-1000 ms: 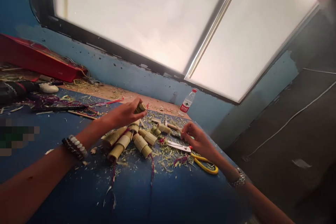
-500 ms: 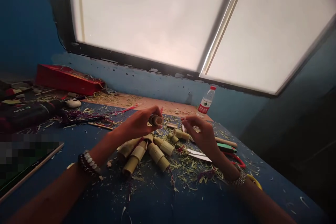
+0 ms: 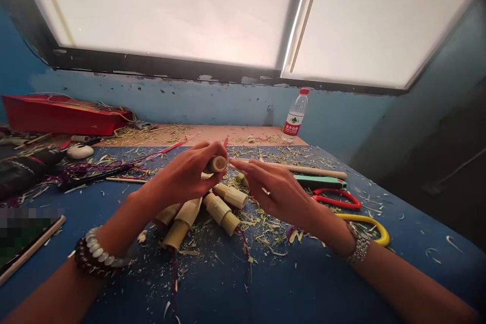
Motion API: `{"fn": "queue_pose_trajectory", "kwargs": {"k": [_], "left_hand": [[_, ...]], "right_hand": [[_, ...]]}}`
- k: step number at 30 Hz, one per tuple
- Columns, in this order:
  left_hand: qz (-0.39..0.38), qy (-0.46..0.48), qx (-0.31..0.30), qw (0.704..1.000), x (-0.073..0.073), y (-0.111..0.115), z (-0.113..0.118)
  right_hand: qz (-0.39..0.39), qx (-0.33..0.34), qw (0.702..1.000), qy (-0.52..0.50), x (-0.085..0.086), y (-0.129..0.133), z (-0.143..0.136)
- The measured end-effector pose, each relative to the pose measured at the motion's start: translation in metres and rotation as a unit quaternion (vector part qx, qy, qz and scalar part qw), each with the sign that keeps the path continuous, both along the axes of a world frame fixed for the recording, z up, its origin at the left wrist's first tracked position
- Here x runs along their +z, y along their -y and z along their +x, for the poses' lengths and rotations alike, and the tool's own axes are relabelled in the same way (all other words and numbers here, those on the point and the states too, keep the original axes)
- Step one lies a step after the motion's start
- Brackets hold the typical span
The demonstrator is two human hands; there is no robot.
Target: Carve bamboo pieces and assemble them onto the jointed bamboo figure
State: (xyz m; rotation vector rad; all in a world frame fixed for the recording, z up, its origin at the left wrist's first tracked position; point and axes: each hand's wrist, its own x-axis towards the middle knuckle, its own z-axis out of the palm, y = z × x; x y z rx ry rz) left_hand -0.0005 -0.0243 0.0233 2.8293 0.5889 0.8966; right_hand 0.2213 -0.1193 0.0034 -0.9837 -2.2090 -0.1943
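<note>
- Bamboo tube [image 3: 218,164]: mostly hidden by the left hand [image 3: 186,176] — its near end shows.
- Right hand [image 3: 279,187]: thumb hidden; contact with the tube unclear.
- Yellow handle [image 3: 382,233], by the worktop's [image 3: 296,283] right edge: partly behind the wrist.
- Drill [image 3: 23,174]: cut off at left.

One left hand [image 3: 193,172] and one right hand [image 3: 283,190] are showing — one held bamboo tube [image 3: 218,164], one bottle [image 3: 295,117] and two window panes [image 3: 163,10] are accompanying them.

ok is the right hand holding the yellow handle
No, the yellow handle lies on the table, and the right hand is by the bamboo piece in the left hand.
</note>
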Motion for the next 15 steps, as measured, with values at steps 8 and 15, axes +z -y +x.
{"fn": "queue_pose_trajectory", "kwargs": {"k": [8, 15], "left_hand": [[0.06, -0.053, 0.054, 0.995, 0.001, 0.005, 0.002], [0.101, -0.077, 0.054, 0.99, 0.003, 0.013, 0.008]], "right_hand": [[0.021, -0.009, 0.999, -0.034, -0.001, -0.001, -0.003], [0.094, -0.013, 0.995, -0.021, 0.0, 0.008, -0.011]]}}
